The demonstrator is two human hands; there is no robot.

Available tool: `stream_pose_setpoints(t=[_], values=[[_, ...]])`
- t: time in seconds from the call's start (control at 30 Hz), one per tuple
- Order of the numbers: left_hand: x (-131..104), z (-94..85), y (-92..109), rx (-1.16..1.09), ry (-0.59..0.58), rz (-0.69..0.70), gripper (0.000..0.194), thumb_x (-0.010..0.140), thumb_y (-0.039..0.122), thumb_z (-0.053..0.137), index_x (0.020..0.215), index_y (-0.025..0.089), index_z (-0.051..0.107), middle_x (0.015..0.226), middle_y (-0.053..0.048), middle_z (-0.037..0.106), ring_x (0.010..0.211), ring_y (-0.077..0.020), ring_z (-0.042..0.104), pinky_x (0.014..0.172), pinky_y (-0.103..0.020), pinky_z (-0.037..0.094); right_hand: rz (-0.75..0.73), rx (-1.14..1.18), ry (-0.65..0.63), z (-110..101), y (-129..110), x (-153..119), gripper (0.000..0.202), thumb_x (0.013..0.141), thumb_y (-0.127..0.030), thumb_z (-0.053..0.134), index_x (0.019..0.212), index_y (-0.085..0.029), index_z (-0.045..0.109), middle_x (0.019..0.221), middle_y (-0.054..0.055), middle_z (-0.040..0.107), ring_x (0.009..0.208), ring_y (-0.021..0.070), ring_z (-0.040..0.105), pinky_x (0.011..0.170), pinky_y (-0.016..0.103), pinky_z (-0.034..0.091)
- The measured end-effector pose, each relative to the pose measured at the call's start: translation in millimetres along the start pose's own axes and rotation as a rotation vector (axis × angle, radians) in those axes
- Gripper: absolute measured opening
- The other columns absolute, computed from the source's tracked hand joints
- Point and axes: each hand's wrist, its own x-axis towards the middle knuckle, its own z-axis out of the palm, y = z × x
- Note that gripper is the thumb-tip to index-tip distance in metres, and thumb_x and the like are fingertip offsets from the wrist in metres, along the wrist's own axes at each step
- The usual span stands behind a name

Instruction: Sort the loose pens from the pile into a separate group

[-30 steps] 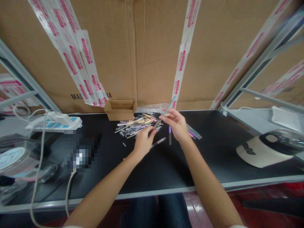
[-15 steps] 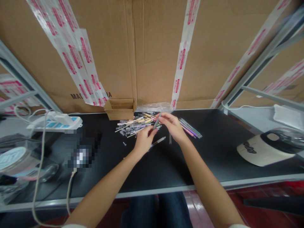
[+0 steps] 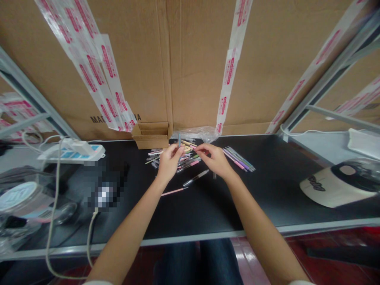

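Observation:
My left hand (image 3: 169, 160) is closed on a grey pen part (image 3: 179, 139) that stands upright from its fingertips. Fingers bent together, my right hand (image 3: 214, 158) hovers at the right side of a loose pile of pens and pen parts (image 3: 157, 155); whatever its fingertips pinch is too small to name. A row of coloured pens (image 3: 239, 159) lies right of that hand. In front of the pile lie a clear pen barrel (image 3: 196, 178) and a thin pink refill (image 3: 173, 192).
An open cardboard box (image 3: 152, 135) and crumpled clear plastic (image 3: 204, 133) sit at the back of the black table (image 3: 208, 215). On the left are a power strip (image 3: 73, 152), cables and a round tub (image 3: 18, 198). A white cap (image 3: 332, 186) lies at the right.
My hands have moved apart. The left one went leftward with the grey part, which has turned upright. The pink refill in front now shows more fully.

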Motion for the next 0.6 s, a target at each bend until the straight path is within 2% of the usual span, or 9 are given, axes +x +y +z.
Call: stream_pose_setpoints(t=[0.1,0.27,0.47,0.6], values=[[3.8,-5.3,3.3,-0.052,0.023,-0.002,0.024,0.075,0.037,0.062,0.08,0.014,0.063,0.067,-0.001,0.062,0.067,-0.0138,0.059,0.07,-0.026,0.046,-0.072,-0.149,-0.115,6.2,-3.6,-1.6,0.012,0.078,-0.011,0.055,0.078,-0.015,0.066,0.08,0.005,0.068,0.075,0.0162,0.06,0.071,0.028,0.045],[6.8,-10.7,6.3,-0.083,0.059,0.006,0.026,0.073,0.038,0.064,0.082,0.014,0.064,0.066,0.0,0.062,0.065,-0.0127,0.059,0.069,-0.025,0.046,-0.121,-0.232,-0.289,18.7,-4.2,-4.9,0.014,0.076,-0.006,0.055,0.078,-0.014,0.066,0.08,0.006,0.068,0.076,0.0163,0.06,0.074,0.027,0.045],[6.7,-11.3,6.3,-0.079,0.057,0.006,0.024,0.074,0.036,0.063,0.082,0.013,0.064,0.065,0.0,0.062,0.065,-0.0122,0.058,0.068,-0.024,0.046,-0.138,-0.233,-0.364,30.2,-0.8,-7.4,0.014,0.079,-0.008,0.054,0.079,-0.014,0.066,0.081,0.007,0.068,0.078,0.016,0.06,0.077,0.028,0.044],[5.9,-10.3,4.3,-0.08,0.048,0.005,0.022,0.075,0.035,0.063,0.082,0.014,0.064,0.064,0.0,0.061,0.064,-0.0118,0.057,0.068,-0.024,0.045,-0.127,-0.262,-0.379,29.0,-2.8,-6.8,0.014,0.079,-0.008,0.054,0.079,-0.014,0.066,0.082,0.007,0.068,0.079,0.0163,0.06,0.078,0.028,0.044]])
